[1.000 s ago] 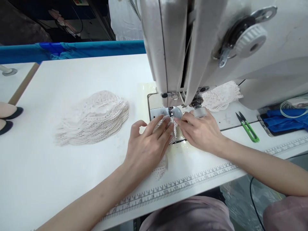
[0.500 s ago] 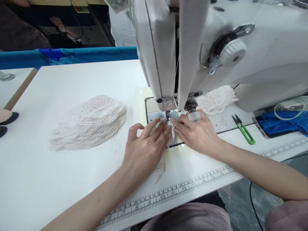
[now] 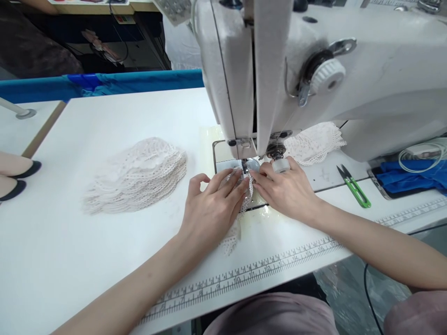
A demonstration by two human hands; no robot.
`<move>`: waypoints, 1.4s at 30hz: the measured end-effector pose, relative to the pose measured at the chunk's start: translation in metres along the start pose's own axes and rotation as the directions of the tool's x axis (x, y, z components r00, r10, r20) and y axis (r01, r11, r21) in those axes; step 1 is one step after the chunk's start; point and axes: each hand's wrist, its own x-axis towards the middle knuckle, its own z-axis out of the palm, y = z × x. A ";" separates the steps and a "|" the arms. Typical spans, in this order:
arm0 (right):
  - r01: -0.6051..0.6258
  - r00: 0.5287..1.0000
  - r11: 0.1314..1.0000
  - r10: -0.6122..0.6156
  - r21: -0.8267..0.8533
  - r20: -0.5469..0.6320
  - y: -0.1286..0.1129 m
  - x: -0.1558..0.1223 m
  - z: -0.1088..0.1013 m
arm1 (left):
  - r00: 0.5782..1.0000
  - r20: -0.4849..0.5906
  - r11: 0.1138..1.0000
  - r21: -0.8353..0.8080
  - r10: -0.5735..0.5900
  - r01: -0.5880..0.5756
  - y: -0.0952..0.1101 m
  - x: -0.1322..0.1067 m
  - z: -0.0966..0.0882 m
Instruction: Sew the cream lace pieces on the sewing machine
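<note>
A strip of white lace fabric point(image 3: 230, 242) runs under the presser foot point(image 3: 245, 165) of a sewing machine point(image 3: 230, 83). My left hand point(image 3: 214, 200) holds it down from the left, its fingers close together and pressed on the cloth, the thumb bent to the side. On the right, my right hand point(image 3: 284, 188) has its fingertips closed at the lace's scalloped edge, right beside the foot. Part of the strip is hidden beneath my left hand. More white lace fabric point(image 3: 317, 142) lies behind the needle area, under the machine arm.
A stack of white lace pieces point(image 3: 139, 177) lies left on the white table point(image 3: 104, 265). Green thread snips point(image 3: 354, 186), a phone point(image 3: 382, 186) and blue cloth point(image 3: 412, 174) are at right. A printed ruler point(image 3: 244, 277) follows the front edge. Another person's fingers point(image 3: 16, 177) show at far left.
The view has shifted slightly, so the stack and the table's left part appear farther right. Both hands stay at the presser foot on the lace; its near end lies slightly closer to the foot.
</note>
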 end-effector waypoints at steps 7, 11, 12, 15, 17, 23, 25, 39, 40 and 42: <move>0.060 0.993 0.998 -0.058 0.011 -0.104 0.003 -0.002 -0.004 | 0.990 -0.092 0.991 0.097 0.104 -0.095 0.003 0.001 -0.007; 0.177 0.975 0.979 -0.161 0.097 -0.152 0.005 -0.004 -0.004 | 0.977 -0.056 0.974 0.115 0.203 -0.196 0.008 -0.001 -0.022; 0.192 0.972 0.974 -0.172 0.117 -0.160 0.006 -0.005 -0.003 | 0.982 -0.011 0.976 0.116 0.189 -0.187 0.010 -0.002 -0.025; 0.186 0.972 0.969 -0.158 0.163 -0.174 0.006 -0.006 0.000 | 0.989 0.094 0.980 0.153 0.112 -0.125 0.018 -0.007 -0.029; 0.178 0.975 0.966 -0.148 0.190 -0.165 0.007 -0.005 -0.001 | 0.992 0.093 0.974 0.204 0.082 -0.100 0.021 -0.010 -0.030; 0.148 0.987 0.941 -0.119 0.305 -0.109 0.005 -0.003 -0.004 | 0.986 -0.012 0.935 0.319 0.163 -0.151 0.015 -0.005 -0.028; 0.132 0.989 0.943 -0.103 0.307 -0.109 0.004 -0.002 -0.003 | 0.981 -0.078 0.948 0.279 0.179 -0.150 0.010 0.000 -0.025; -0.084 0.979 0.898 0.156 0.433 -0.133 0.008 0.000 0.013 | 0.949 0.261 0.852 -0.441 -0.179 0.282 -0.012 0.020 -0.012; -0.092 0.981 0.899 0.157 0.427 -0.119 0.008 0.001 0.013 | 0.947 0.262 0.834 -0.466 -0.188 0.295 -0.014 0.021 -0.011; -0.102 0.982 0.901 0.159 0.422 -0.102 0.008 0.001 0.013 | 0.945 0.265 0.802 -0.512 -0.193 0.308 -0.017 0.022 -0.010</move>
